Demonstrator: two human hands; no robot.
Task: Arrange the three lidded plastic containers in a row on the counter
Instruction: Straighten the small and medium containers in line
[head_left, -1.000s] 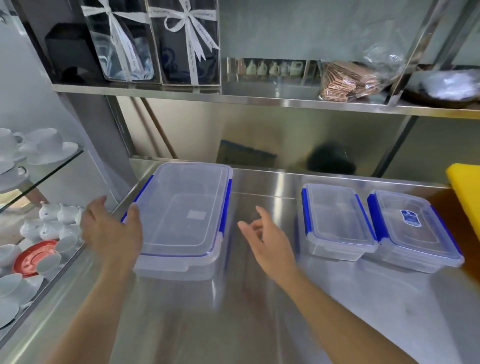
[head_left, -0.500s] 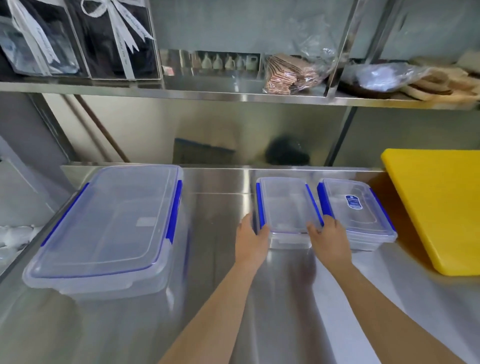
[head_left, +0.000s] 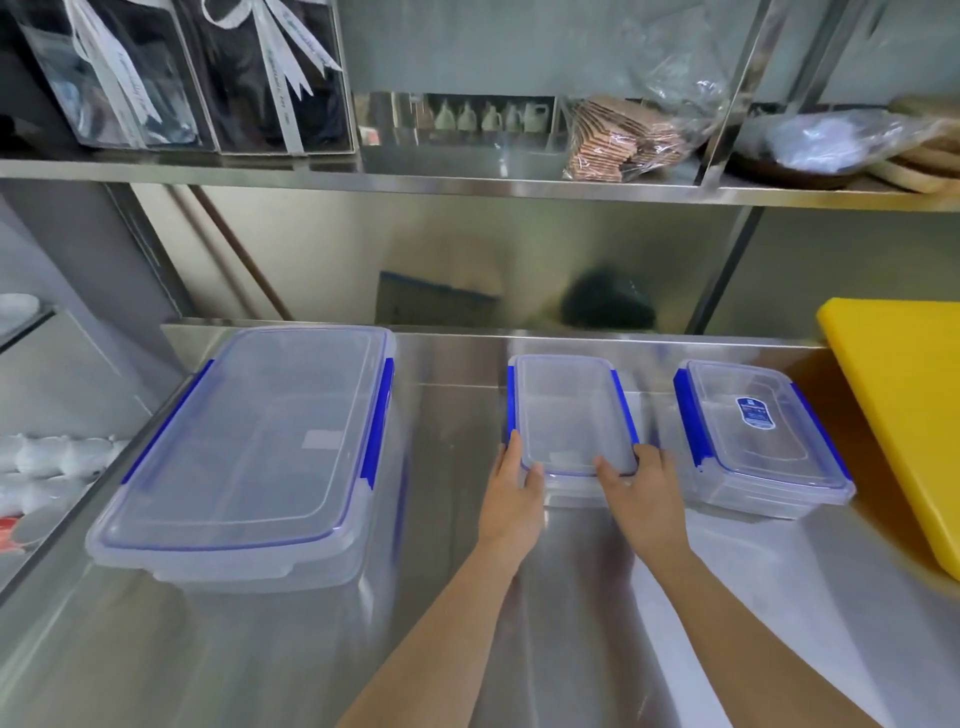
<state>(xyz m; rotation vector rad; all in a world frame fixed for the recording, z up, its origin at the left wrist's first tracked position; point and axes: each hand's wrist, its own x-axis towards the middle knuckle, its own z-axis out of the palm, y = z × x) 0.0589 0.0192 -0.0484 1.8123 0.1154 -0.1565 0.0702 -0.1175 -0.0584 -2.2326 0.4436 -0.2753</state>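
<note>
Both hands clamped on the near end of the middle container (head_left: 570, 410): left hand (head_left: 514, 493) on its near-left corner, thumb over the lid edge; right hand (head_left: 641, 499) on its near-right corner, fingers curled over the lid rim. Resting on the steel counter (head_left: 467, 623), stretching away from the palms. Well to the left of the left hand, the large container (head_left: 260, 441). Just right of the right hand, apart from it, the labelled container (head_left: 758, 436), near the yellow board (head_left: 904, 405).
</note>
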